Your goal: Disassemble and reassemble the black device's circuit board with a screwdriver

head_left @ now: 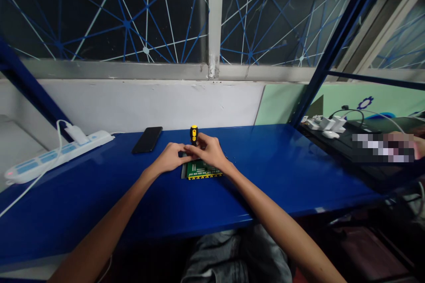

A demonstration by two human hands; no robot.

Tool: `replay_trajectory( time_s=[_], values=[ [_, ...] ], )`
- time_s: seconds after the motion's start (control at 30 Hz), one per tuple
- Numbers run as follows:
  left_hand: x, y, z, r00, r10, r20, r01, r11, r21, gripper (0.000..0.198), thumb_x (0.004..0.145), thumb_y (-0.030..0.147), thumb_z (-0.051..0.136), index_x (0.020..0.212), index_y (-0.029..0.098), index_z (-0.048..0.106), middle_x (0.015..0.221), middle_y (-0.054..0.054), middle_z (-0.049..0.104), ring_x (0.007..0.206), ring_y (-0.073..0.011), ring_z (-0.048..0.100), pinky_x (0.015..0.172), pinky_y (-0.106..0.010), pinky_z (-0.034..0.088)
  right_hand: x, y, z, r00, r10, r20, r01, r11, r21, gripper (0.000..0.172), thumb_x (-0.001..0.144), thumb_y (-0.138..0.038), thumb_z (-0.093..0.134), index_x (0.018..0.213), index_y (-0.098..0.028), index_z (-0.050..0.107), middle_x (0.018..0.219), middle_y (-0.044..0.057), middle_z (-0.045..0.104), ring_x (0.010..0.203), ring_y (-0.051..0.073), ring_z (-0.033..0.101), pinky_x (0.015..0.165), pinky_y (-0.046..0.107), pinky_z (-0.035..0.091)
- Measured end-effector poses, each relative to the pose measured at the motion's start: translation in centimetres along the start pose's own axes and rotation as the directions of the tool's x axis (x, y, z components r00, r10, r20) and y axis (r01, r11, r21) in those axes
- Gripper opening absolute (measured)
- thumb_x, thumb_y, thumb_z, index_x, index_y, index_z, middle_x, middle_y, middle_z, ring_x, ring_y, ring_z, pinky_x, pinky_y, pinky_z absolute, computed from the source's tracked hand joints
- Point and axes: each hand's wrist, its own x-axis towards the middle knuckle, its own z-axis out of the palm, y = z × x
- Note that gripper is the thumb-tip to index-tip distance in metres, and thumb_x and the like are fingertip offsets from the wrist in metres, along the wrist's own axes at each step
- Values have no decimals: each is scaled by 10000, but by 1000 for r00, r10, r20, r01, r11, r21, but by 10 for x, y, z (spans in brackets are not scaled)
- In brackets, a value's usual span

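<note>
A screwdriver (pixel 194 132) with a short yellow and black handle stands upright over the far part of a green circuit board (pixel 201 170). My right hand (pixel 212 152) is closed, its fingers around the lower part of the handle. Beside it, my left hand (pixel 171 158) has thumb and forefinger brought together near the screwdriver's lower end; what lies between them is hidden. The board rests on the blue table, with a yellow strip (pixel 206 177) along its near edge. My fingers cover the screwdriver's tip and much of the board's far side.
A black phone (pixel 148 139) lies left of the board. Further left is a white power strip (pixel 59 155) with a plugged-in charger and cable. Small dark bits lie right of my right hand. White adapters (pixel 332 124) and another person's hand (pixel 419 145) are at far right.
</note>
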Motion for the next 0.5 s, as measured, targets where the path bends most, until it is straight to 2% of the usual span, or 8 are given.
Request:
replay_trajectory(
  time_s=[0.2, 0.37, 0.5],
  values=[
    [0, -1, -2, 995, 71, 68, -64, 993, -95, 219, 846, 332, 599, 858, 183, 758, 941, -83, 740, 874, -208, 656, 799, -310, 448, -1, 0, 0, 1000, 12, 3, -12, 1000, 24, 348, 820, -486, 609, 674, -199, 476, 574, -30, 510, 544, 108, 475, 528, 265, 337],
    [0, -5, 1, 999, 39, 33, -37, 998, -41, 245, 830, 368, 620, 888, 169, 750, 891, -86, 728, 819, -212, 646, 773, -326, 446, -2, 0, 0, 1000, 13, 28, -14, 1000, 19, 296, 821, -476, 613, 793, -182, 592, 634, -13, 555, 578, 118, 497, 549, 271, 359],
    [0, -3, 1, 998, 37, 43, -35, 998, -48, 238, 823, 358, 620, 869, 164, 750, 884, -85, 726, 821, -209, 640, 767, -316, 438, -2, 0, 0, 999, 13, 33, -13, 1000, 17, 274, 827, -451, 608, 782, -181, 589, 653, -2, 583, 591, 121, 513, 555, 270, 367]
  ],
)
